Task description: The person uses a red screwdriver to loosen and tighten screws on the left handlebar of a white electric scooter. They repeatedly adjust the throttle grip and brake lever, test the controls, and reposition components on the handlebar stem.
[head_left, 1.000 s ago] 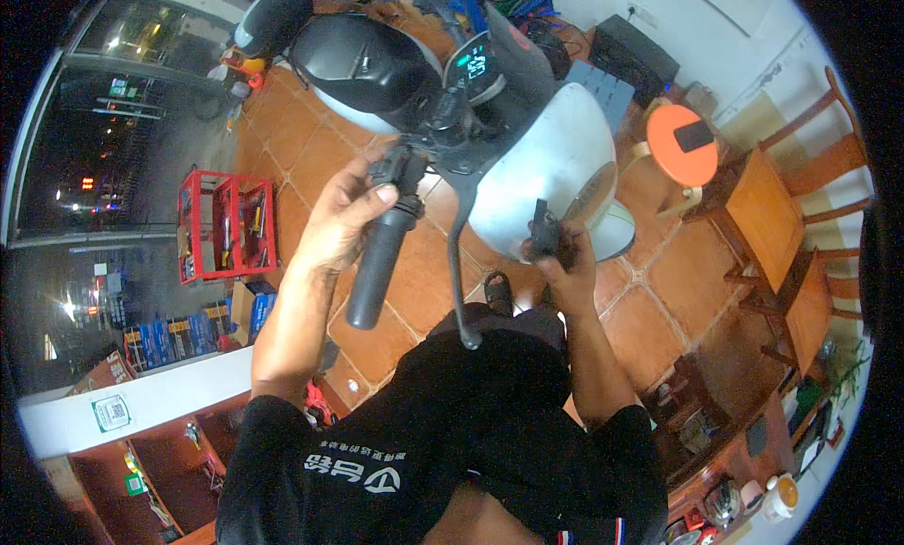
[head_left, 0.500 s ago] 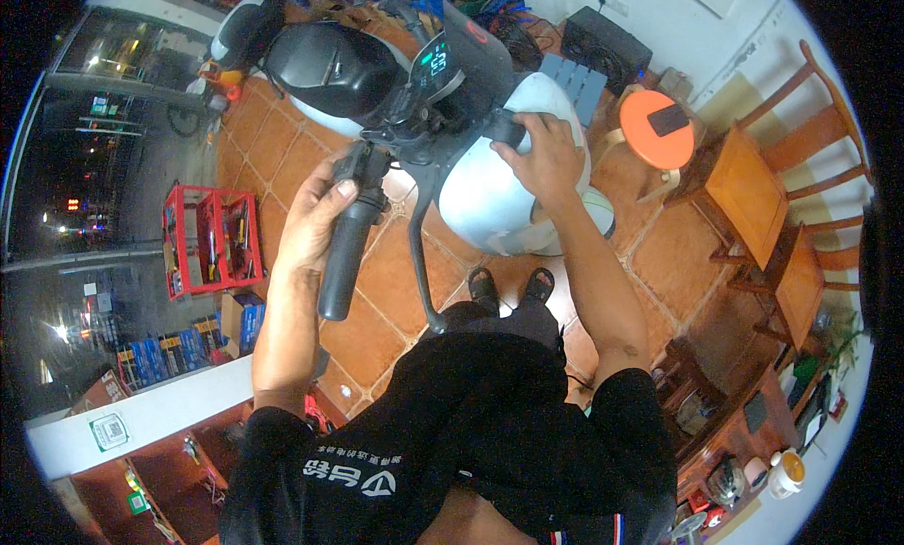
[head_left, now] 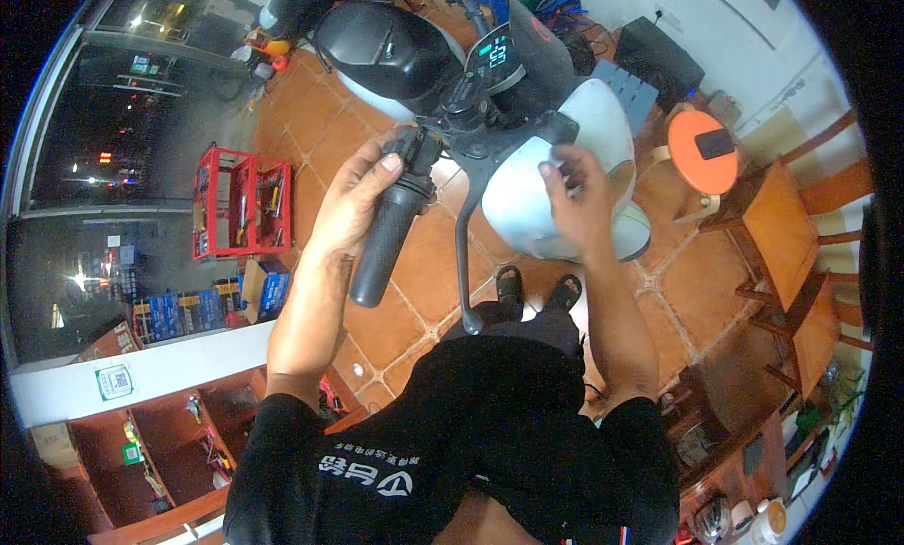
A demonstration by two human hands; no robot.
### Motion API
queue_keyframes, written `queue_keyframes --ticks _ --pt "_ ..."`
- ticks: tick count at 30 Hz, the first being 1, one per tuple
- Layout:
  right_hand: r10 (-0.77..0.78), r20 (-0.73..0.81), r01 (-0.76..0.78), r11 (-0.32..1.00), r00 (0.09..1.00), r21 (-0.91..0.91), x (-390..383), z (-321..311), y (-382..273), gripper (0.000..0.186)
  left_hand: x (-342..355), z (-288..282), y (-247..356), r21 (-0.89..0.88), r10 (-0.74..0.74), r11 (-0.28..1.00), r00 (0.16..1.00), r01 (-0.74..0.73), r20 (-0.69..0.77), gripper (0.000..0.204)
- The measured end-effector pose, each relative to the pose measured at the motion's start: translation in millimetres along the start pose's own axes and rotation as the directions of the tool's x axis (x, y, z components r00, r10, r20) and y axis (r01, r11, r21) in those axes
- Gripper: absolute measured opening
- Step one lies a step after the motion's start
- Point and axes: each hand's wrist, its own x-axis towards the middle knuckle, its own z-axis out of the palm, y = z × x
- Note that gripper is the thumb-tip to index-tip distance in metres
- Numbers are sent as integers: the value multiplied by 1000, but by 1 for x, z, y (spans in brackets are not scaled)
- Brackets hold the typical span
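Observation:
An electric scooter with a pale front panel (head_left: 516, 206) stands in front of me, its small display (head_left: 493, 59) lit. My left hand (head_left: 356, 192) is closed around the black switch housing (head_left: 411, 155) on the handlebar, thumb on top. Below that hand hangs the black rubber grip (head_left: 384, 253), and a brake lever (head_left: 463, 248) curves down beside it. My right hand (head_left: 586, 201) hovers over the pale panel, just below the dark handlebar end (head_left: 557, 129). Its fingers are loosely curled with the thumb apart, slightly blurred; nothing clearly shows in them.
A black scooter seat (head_left: 386, 51) lies beyond the handlebar. At left stand a red tool rack (head_left: 243, 204) and blue boxes (head_left: 179, 312) by the window. An orange round stool (head_left: 695, 154) carries a dark phone-like thing. Wooden chairs (head_left: 786, 220) line the right side.
My right hand has come off the dark handlebar end and drawn back toward me. My left hand keeps its hold on the switch housing. The whole view has shifted.

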Motion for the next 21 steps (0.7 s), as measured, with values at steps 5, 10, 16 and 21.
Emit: queue_keyframes --ticks 5,10,16,21 --pt "-45 343 -122 885 938 449 -49 38 -20 14 -2 1 6 34 -31 999 1000 31 -1 61" --pt "-49 503 -388 573 863 721 -61 71 -34 25 -1 10 16 91 -77 993 997 80 -30 54" --pt "-108 406 -314 465 908 827 -55 79 -58 34 -3 13 17 189 -32 981 995 49 -94 53" --pt "-106 407 -327 431 907 841 -57 93 -55 34 -3 19 16 235 -22 970 989 56 -148 54"
